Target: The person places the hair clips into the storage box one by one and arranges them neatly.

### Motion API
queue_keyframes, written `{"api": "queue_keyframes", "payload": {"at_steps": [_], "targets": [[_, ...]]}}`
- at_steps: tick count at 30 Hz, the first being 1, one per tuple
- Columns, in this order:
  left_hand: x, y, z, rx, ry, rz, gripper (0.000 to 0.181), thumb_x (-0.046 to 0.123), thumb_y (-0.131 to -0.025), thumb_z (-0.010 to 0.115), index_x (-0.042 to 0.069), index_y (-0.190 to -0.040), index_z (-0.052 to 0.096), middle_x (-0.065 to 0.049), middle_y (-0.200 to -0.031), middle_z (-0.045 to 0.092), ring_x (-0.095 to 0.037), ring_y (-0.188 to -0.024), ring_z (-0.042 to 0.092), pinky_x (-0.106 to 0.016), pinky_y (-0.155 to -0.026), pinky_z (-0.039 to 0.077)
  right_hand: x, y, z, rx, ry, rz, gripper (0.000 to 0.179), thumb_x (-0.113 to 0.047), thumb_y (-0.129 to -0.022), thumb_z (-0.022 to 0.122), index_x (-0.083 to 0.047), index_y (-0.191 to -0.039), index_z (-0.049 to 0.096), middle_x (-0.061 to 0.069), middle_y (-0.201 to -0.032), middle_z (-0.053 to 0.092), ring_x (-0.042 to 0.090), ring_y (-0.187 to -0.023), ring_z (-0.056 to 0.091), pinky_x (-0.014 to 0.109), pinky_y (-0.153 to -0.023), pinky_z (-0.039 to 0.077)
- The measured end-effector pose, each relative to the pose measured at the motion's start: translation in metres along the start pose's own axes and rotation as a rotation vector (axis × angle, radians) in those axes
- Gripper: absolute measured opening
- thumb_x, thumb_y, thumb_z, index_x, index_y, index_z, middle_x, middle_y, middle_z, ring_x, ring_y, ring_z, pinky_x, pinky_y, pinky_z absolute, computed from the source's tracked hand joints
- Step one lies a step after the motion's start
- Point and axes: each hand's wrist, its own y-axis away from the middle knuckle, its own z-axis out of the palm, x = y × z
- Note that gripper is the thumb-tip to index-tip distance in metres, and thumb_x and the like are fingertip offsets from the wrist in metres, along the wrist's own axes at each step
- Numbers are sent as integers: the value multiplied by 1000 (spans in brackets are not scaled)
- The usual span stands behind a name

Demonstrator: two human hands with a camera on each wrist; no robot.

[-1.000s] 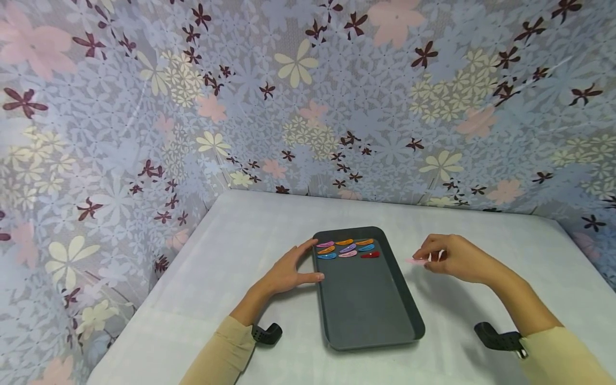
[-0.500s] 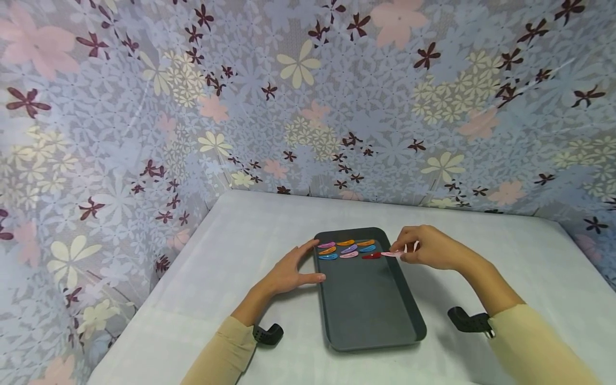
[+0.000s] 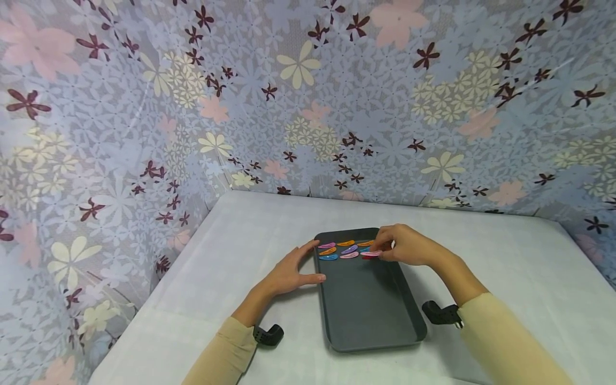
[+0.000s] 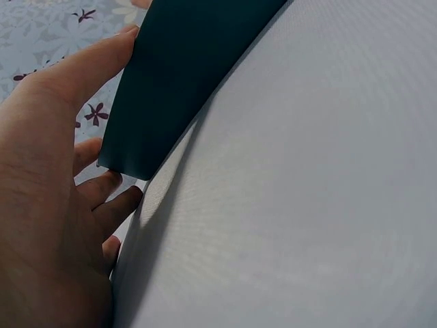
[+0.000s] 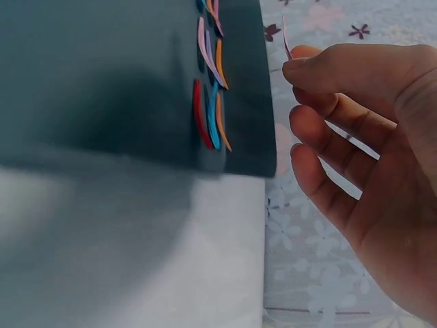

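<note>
My right hand pinches a pink snap hair clip between thumb and forefinger, over the upper right of a dark grey tray. In the right wrist view the held pink clip sticks up from the fingertips. Below it in the head view lies a red hair clip, partly covered. Several more clips form rows at the tray's far end, among them a purple clip and a blue clip. My left hand rests against the tray's left side, fingers and thumb spread.
The tray stands on a white cloth-covered table. Behind and to the left hangs a floral curtain. A black wrist camera sits on the left wrist, another black camera on the right.
My right hand has carried the pink clip leftward from beside the tray to above the red clip. The left hand has stayed at the tray's side.
</note>
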Motion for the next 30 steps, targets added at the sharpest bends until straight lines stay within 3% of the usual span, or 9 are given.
{"api": "queue_keyframes", "payload": {"at_steps": [11, 18, 26, 30], "targets": [[-3, 0, -2, 0, -2, 14, 90, 67, -72, 66, 43, -147, 23, 2, -154, 31, -26, -142, 29, -56, -111, 29, -4, -27, 28, -10, -14, 5, 20, -8, -81, 70, -15, -99, 75, -1, -90, 64, 9, -74, 54, 24, -65, 47], [-5, -2, -1, -10, -11, 14, 89, 71, -72, 63, 46, -146, 21, 3, -155, 29, -26, -142, 29, -56, -110, 30, -10, -40, 48, 1, 59, -11, 21, -10, -82, 69, -15, -102, 75, -3, -83, 61, 8, -72, 50, 23, -66, 44], [-7, 0, 2, -13, -18, 14, 89, 72, -72, 63, 47, -146, 20, 3, -154, 30, -27, -142, 30, -57, -109, 31, -19, -48, 66, 39, 97, 38, 16, -12, -83, 70, -19, -96, 76, -4, -84, 61, 6, -72, 52, 25, -66, 45], [-7, 0, 1, -11, -16, 11, 89, 71, -72, 63, 48, -146, 20, 4, -154, 29, -25, -142, 30, -55, -109, 31, -22, -52, 72, 46, 131, 56, 14, -16, -83, 71, -21, -94, 76, -6, -86, 63, 10, -76, 55, 37, -74, 45]]}}
